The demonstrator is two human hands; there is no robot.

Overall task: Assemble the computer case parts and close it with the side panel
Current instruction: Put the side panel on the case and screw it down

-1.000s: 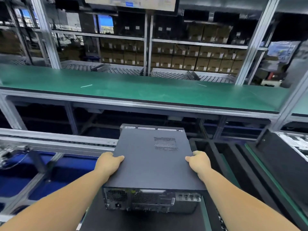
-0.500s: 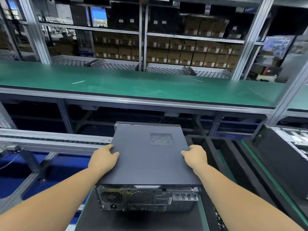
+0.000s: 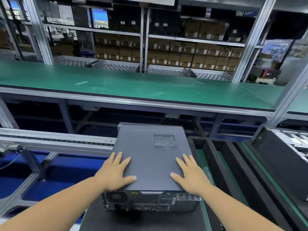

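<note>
**Hands shift from edge hold to flat press on the panel**

Half a second ago both hands clasped the edges of the dark grey metal side panel point(image 3: 150, 157). Now the left hand point(image 3: 115, 174) and right hand point(image 3: 190, 175) lie flat on it, each grip wide, fingers straight. The black desktop computer case point(image 3: 150, 200) sits on the table's dark mat point(image 3: 141, 220) at 6 o'clock, apparently closed.

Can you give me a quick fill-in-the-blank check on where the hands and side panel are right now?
1. Both hands lie ____ on the side panel.
2. The vent grille lies nearer the ____ hand.
3. The left hand has its fingers ____.
4. The case's rear ports face ____ the person.

Missing words: flat; right; spread; toward
</note>
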